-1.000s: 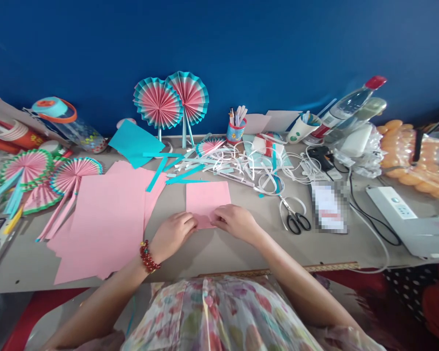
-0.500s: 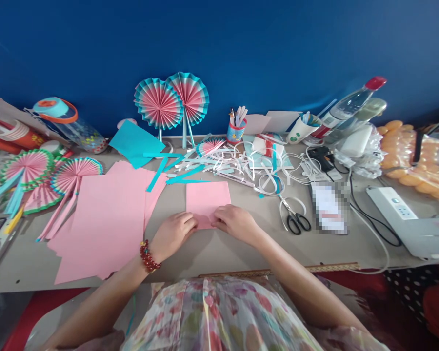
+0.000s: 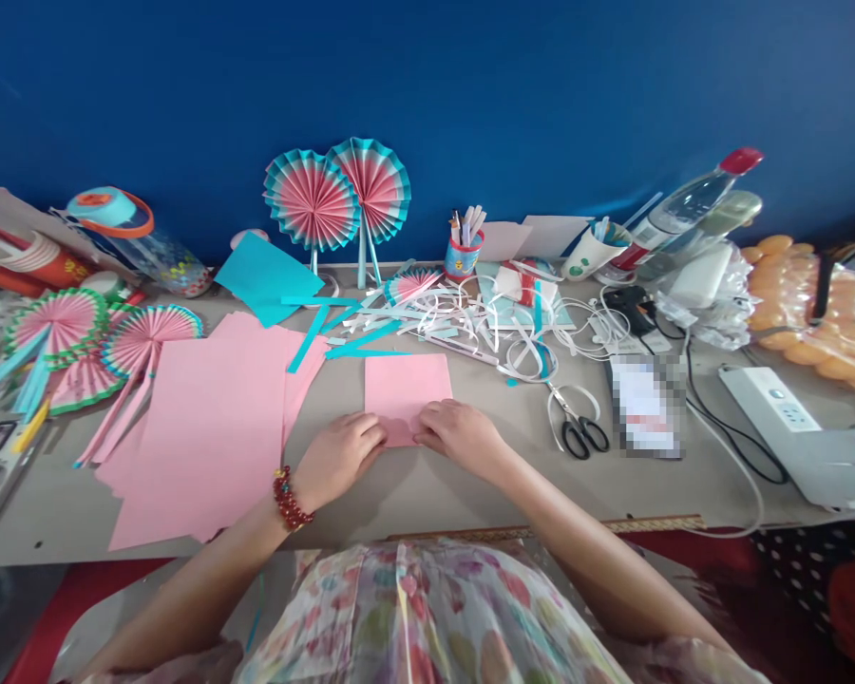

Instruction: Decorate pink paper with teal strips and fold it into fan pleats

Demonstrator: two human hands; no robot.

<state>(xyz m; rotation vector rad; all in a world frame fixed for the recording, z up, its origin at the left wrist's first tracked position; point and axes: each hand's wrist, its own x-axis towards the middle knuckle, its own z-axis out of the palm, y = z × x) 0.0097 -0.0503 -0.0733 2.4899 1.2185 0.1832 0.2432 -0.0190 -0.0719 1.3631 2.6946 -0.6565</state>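
Note:
A small pink sheet of paper lies on the table in front of me. My left hand grips its near left corner with curled fingers, and a beaded bracelet is on that wrist. At the near right corner, my right hand pinches the same edge. The fingertips cover most of that near edge, so any fold there is hard to make out. Left of my hands is a stack of larger pink paper. To the right rest black-handled scissors.
Paper strips are heaped behind the sheet. Two pleated paper fans stand at the blue wall, near teal paper and a pen cup. On the right are a blurred-out phone-like object, a power strip and a bottle.
The whole view has shifted very slightly. Both hands stay on the near edge of the pink sheet, with barely any visible movement.

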